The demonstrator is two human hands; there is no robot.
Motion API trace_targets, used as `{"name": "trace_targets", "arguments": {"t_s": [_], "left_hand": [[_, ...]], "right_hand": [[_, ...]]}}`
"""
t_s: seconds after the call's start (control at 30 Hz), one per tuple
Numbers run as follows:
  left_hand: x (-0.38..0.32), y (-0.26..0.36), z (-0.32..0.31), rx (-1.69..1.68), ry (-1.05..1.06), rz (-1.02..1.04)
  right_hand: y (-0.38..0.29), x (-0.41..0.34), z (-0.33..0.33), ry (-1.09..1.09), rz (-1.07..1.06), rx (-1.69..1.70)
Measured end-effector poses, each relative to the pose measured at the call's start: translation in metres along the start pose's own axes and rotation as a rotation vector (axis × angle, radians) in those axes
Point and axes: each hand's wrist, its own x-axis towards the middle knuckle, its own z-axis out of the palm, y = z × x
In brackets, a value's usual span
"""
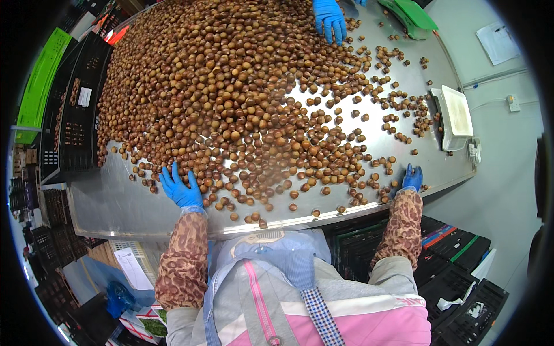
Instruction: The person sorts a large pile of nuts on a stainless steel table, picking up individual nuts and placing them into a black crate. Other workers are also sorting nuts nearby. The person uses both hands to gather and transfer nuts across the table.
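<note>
A large heap of brown chestnuts point(225, 86) covers much of a stainless steel table point(130, 212), thinning towards the near edge and the right. My left hand point(181, 188), in a blue glove, lies with spread fingers against the heap's near left border and grips nothing that I can see. At the right, near the table's front edge, my right hand point(412, 176), also blue-gloved, rests beside a few loose nuts; its fingers are partly foreshortened, and whether it holds anything is unclear. Patterned sleeve covers reach up both forearms.
Across the table, a co-worker's gloved hand point(330, 21) touches the heap. Black plastic crates point(80, 112) stand at the left edge. A white tray point(455, 113) and a green plastic container point(411, 17) sit on the right side. Stacked black crates point(454, 281) are below right.
</note>
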Motion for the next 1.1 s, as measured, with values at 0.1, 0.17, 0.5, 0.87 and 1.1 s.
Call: {"name": "trace_targets", "arguments": {"t_s": [0.1,0.17,0.5,0.87,1.1], "left_hand": [[0.001,-0.001,0.000,0.023,-0.002,0.012],[0.001,-0.002,0.000,0.033,0.008,0.034],[0.001,0.002,-0.003,0.004,0.017,0.022],[0.005,0.003,-0.007,0.026,-0.043,-0.007],[0.011,0.070,-0.066,-0.065,-0.234,0.007]], "right_hand": [[-0.031,-0.020,0.024,-0.097,0.065,0.290],[-0.076,-0.044,0.030,-0.107,-0.073,0.264],[-0.324,-0.146,0.051,-0.086,-0.606,0.291],[-0.452,-0.198,0.035,-0.590,-0.547,0.709],[-0.418,-0.238,-0.015,-0.766,-0.946,0.899]]}}
